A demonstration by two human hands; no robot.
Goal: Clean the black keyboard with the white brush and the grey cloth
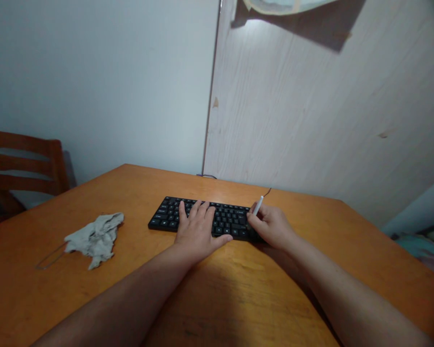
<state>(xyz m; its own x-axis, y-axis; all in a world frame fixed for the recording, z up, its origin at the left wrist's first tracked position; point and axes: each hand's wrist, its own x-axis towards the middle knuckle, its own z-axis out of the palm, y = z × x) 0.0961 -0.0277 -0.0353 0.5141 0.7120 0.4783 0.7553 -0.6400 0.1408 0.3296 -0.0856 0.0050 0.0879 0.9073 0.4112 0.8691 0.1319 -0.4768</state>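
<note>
A black keyboard lies on the wooden table in front of me. My left hand rests flat over its left-middle part, fingers spread and thumb pointing right. At the keyboard's right end, my right hand is closed around a slim white stick-like tool. The tool's upper end sticks up above my fingers at a tilt. Its lower end is hidden by my hand, so I cannot tell its exact kind or whether it touches the keys.
A crumpled grey cloth lies left on the table, by a thin wire loop. A wooden chair stands at the far left. A pale wall and panel rise behind the table; a thin cable lies at its back edge.
</note>
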